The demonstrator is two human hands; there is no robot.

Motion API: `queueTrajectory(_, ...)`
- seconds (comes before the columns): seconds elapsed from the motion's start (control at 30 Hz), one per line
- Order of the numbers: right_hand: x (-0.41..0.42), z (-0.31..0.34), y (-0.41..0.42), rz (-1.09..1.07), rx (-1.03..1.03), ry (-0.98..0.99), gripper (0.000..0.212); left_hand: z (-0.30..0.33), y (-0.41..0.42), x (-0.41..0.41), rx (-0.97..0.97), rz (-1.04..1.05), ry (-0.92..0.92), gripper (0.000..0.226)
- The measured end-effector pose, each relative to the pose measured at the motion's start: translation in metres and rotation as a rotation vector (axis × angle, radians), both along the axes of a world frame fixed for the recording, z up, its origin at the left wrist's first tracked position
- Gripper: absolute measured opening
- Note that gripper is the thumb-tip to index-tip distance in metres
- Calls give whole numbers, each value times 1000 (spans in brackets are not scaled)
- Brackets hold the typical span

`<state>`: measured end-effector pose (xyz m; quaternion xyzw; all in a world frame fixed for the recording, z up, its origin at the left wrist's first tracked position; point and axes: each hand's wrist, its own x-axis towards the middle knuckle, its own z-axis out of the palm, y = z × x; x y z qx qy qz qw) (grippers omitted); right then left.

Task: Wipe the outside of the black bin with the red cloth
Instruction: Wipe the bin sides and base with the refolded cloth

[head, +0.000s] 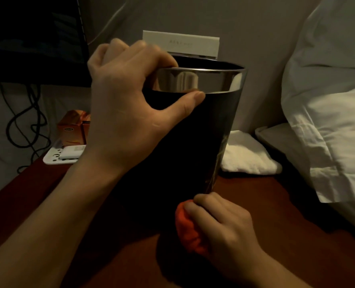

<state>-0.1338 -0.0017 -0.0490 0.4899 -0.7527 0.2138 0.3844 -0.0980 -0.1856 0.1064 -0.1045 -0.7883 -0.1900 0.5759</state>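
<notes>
Wiping low on the bin's near side

My left hand [126, 96] clamps the black bin [189, 142] by its rim on the counter [276, 215]; my right hand [220, 223], fisted around the red cloth [188, 229], should press flat and sweep upward.

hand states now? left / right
Left hand: closed on the rim of the black bin, steadying it.
Right hand: closed around the bunched red cloth, at the bin's base.

Reddish-brown table [276, 215] under black bin [182, 146], white towel [247, 156], tray [56, 159].
</notes>
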Motion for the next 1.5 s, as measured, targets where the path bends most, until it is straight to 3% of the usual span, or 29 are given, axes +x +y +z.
queueTrajectory(0.23, -9, 13, 8, -4, -156, -33, 19, 0, -1, 1, 7, 2, -4, 42)
queueTrajectory(0.43, -12, 9, 11, 42, 8, -17, 20, 0, -2, 0, -7, -21, 5, 40)
queueTrajectory(0.63, -14, 34, 16, 49, -189, -98, 31, 0, -2, 0, -3, -21, 3, 39)
queueTrajectory(0.7, -16, 22, 16, 48, -160, -123, 29, 0, -2, 0, -9, -29, 5, 39)
queueTrajectory(0.77, -17, 4, 17, 35, -46, -115, 13, 0, -3, 0, -13, -35, 5, 39)
queueTrajectory(0.83, -17, -1, 18, 10, 20, -98, 15, -1, -4, 0, -12, -34, 5, 39)
queueTrajectory(0.9, -18, 13, 20, -6, -50, -77, 13, -1, -4, 0, -9, -35, 10, 38)
queueTrajectory(1.0, -17, 32, 22, 12, -201, -127, 29, 0, -3, 1, -12, -39, 6, 35)
queueTrajectory(1.17, -15, -7, 13, 58, -21, -137, 10, -1, -5, -1, -33, -46, 13, 34)
queueTrajectory(1.3, -15, -1, 17, 83, -265, -240, 38, 1, -14, -1, 25, -126, -16, 34)
queueTrajectory(1.43, -5, 1, 18, 107, -338, -272, 34, 1, -30, 1, 155, -256, -27, 29)
queueTrajectory(1.5, -3, 3, 17, 123, -361, -301, 34, 1, -22, 3, 97, -195, 0, 25)
